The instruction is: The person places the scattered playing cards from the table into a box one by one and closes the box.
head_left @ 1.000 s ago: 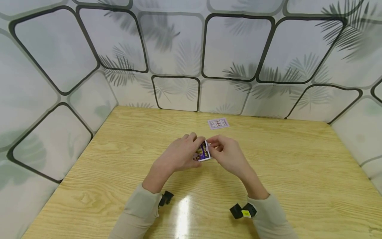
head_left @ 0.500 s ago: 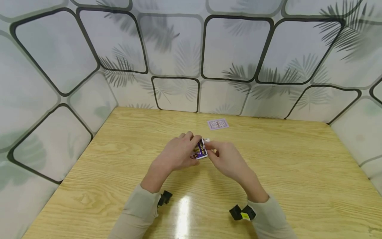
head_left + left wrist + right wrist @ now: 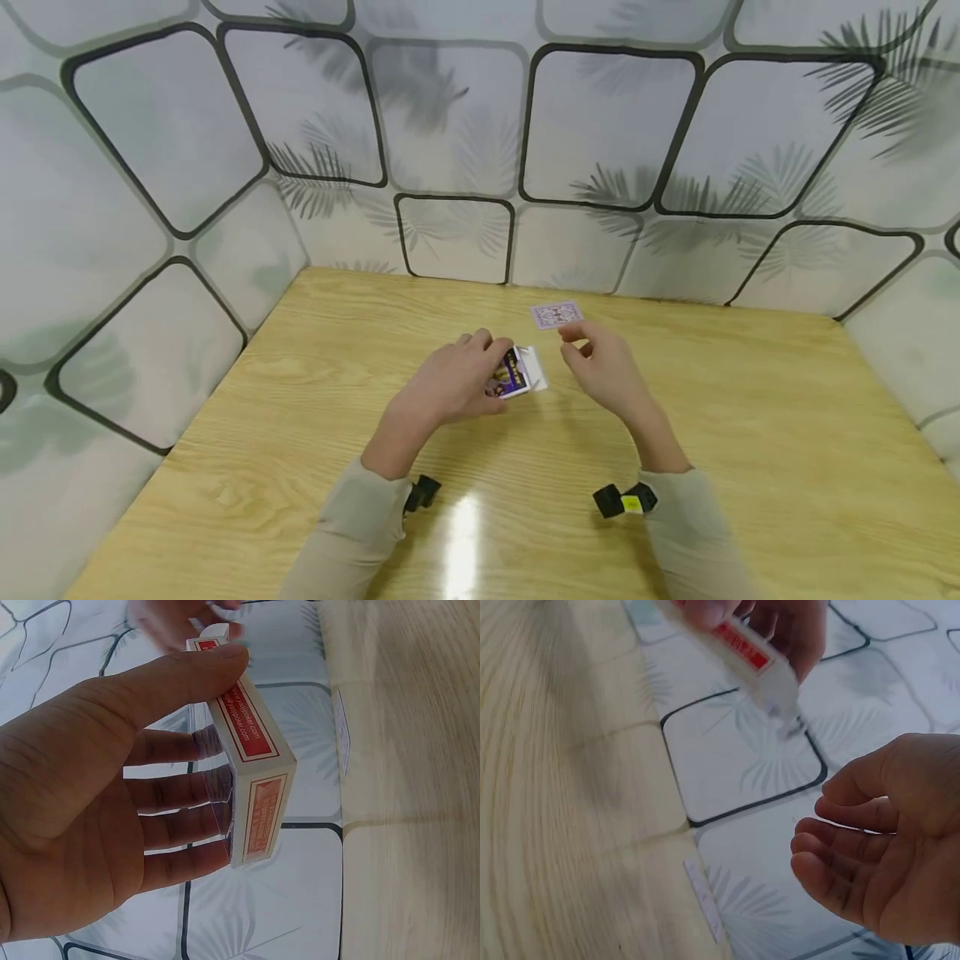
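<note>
My left hand (image 3: 453,383) grips a playing-card box (image 3: 511,379) over the table, thumb on one narrow side and fingers along the other. Red panels with printing cover the box's sides (image 3: 251,724) in the left wrist view; its face is purple and yellow in the head view. At the end toward my right hand, the white flap (image 3: 535,369) stands out open. My right hand (image 3: 609,371) is apart from the box, to its right, with loosely bent fingers (image 3: 821,881) and nothing between them.
A patterned, pale purple playing card (image 3: 557,315) lies face down on the wooden table (image 3: 750,433), beyond the hands. A wall covering (image 3: 457,108) with dark outlines and leaf prints rises behind the table and at its sides.
My right hand has let go of the box's end and moved away to the right. The white flap has come open and now sticks out. My left hand keeps its hold.
</note>
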Demonstrator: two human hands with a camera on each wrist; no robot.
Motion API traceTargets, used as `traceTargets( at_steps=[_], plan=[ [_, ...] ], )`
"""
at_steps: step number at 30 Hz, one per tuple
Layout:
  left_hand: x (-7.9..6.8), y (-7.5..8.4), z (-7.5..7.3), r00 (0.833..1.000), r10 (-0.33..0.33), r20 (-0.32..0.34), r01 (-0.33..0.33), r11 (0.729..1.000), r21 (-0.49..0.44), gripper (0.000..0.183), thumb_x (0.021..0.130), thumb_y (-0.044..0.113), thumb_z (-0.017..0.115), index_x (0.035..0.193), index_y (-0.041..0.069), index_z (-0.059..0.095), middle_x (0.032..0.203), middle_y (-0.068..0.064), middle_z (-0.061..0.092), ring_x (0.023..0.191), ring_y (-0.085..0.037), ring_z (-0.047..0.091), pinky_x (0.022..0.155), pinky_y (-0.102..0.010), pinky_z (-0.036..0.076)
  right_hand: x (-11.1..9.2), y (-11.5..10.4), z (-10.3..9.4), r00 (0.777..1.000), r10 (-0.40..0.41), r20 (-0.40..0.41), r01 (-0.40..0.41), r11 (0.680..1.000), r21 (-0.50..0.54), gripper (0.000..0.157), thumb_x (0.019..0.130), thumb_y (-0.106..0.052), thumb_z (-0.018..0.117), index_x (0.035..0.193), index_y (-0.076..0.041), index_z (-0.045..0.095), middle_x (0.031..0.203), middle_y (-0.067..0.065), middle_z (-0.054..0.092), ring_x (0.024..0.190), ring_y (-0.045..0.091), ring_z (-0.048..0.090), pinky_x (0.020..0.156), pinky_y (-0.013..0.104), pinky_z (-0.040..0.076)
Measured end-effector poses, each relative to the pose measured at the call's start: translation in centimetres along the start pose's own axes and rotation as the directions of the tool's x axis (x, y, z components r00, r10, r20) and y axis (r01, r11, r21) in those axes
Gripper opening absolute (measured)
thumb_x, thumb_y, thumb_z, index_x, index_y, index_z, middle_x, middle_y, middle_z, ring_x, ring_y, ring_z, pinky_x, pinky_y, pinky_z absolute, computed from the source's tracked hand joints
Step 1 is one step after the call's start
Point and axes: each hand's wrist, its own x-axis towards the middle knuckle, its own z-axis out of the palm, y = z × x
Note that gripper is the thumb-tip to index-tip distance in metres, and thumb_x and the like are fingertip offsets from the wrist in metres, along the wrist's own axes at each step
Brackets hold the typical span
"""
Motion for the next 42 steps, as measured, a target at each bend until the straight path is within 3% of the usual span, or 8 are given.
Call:
traceTargets(
  at_steps=[4, 8, 16, 20, 24, 29, 36, 42],
  plan=[
    [0.0, -0.2, -0.1, 0.999, -0.033, -0.004, 0.033, 0.999, 0.003, 0.078, 0.082, 0.043, 0.080, 0.144, 0.011, 0.046, 0.116, -0.009, 0.056, 0.089, -0.018, 0.053, 0.074, -0.033, 0.050, 2.2, 2.1, 0.2, 0.988, 0.070, 0.135, -0.053, 0.991, -0.123, 0.040, 0.098, -0.012, 0.051, 0.133, 0.007, 0.056, 0.133, 0.026, 0.057, 0.107, 0.039, 0.062, 0.080, 0.047, 0.053],
    [-0.1, -0.3, 0.0, 0.999, -0.032, -0.003, 0.032, 0.999, 0.014, 0.077, 0.082, 0.044, 0.080, 0.143, 0.012, 0.047, 0.115, -0.009, 0.057, 0.089, -0.018, 0.053, 0.074, -0.033, 0.051, 4.1, 3.4, 0.9, 0.967, 0.129, 0.222, -0.069, 0.963, -0.259, 0.052, 0.096, -0.012, 0.048, 0.143, 0.011, 0.042, 0.146, 0.031, 0.043, 0.133, 0.051, 0.040, 0.108, 0.059, 0.035],
    [0.0, -0.3, 0.2, 1.000, -0.023, -0.006, 0.023, 1.000, 0.002, 0.079, 0.081, 0.043, 0.080, 0.144, 0.010, 0.046, 0.117, -0.011, 0.057, 0.091, -0.019, 0.054, 0.076, -0.034, 0.051, 4.9, 5.4, 1.3, 0.915, 0.189, 0.356, 0.001, 0.883, -0.470, 0.007, 0.079, -0.007, 0.058, 0.079, -0.002, 0.052, 0.084, 0.016, 0.054, 0.078, 0.031, 0.051, 0.075, 0.048, 0.046],
    [0.0, -0.3, 0.1, 0.999, -0.036, 0.003, 0.036, 0.999, 0.016, 0.079, 0.081, 0.044, 0.081, 0.144, 0.011, 0.046, 0.116, -0.010, 0.057, 0.091, -0.018, 0.054, 0.076, -0.033, 0.051, 5.2, 5.5, 1.4, 0.920, 0.207, 0.333, -0.033, 0.887, -0.461, 0.035, 0.088, -0.013, 0.055, 0.117, 0.005, 0.057, 0.124, 0.029, 0.053, 0.110, 0.049, 0.052, 0.094, 0.060, 0.045],
    [0.0, -0.2, 0.1, 0.999, -0.030, 0.026, 0.029, 0.999, 0.017, 0.078, 0.082, 0.043, 0.080, 0.145, 0.011, 0.046, 0.117, -0.010, 0.057, 0.091, -0.019, 0.055, 0.077, -0.034, 0.051, 5.7, 5.6, 1.7, 0.910, 0.267, 0.318, -0.079, 0.863, -0.499, 0.066, 0.097, -0.022, 0.045, 0.156, 0.000, 0.024, 0.160, 0.027, 0.017, 0.140, 0.060, 0.019, 0.108, 0.071, 0.023],
    [0.0, 0.0, 0.2, 0.999, -0.030, 0.026, 0.030, 1.000, 0.004, 0.078, 0.082, 0.043, 0.080, 0.144, 0.010, 0.046, 0.117, -0.011, 0.057, 0.092, -0.020, 0.055, 0.078, -0.035, 0.052, 5.8, 6.0, 1.9, 0.917, 0.275, 0.290, -0.064, 0.818, -0.572, 0.053, 0.100, -0.026, 0.046, 0.146, -0.001, 0.044, 0.153, 0.025, 0.035, 0.135, 0.056, 0.031, 0.102, 0.070, 0.033],
    [0.0, 0.0, 0.3, 0.999, -0.029, 0.017, 0.029, 1.000, 0.002, 0.078, 0.082, 0.043, 0.080, 0.143, 0.009, 0.047, 0.117, -0.011, 0.057, 0.093, -0.020, 0.055, 0.078, -0.035, 0.052, 5.1, 6.4, 1.9, 0.955, 0.184, 0.231, -0.028, 0.834, -0.551, 0.026, 0.097, -0.010, 0.053, 0.114, 0.003, 0.068, 0.118, 0.025, 0.061, 0.111, 0.045, 0.055, 0.094, 0.057, 0.048],
    [-0.1, 0.1, 0.3, 0.999, -0.038, 0.024, 0.038, 0.999, 0.000, 0.077, 0.082, 0.042, 0.081, 0.143, 0.009, 0.047, 0.117, -0.010, 0.057, 0.091, -0.019, 0.054, 0.077, -0.035, 0.051, 3.2, 6.1, 1.5, 0.974, 0.131, 0.184, -0.012, 0.842, -0.539, 0.013, 0.090, -0.004, 0.061, 0.087, 0.000, 0.074, 0.105, 0.022, 0.061, 0.104, 0.041, 0.055, 0.086, 0.052, 0.050]
  ],
)
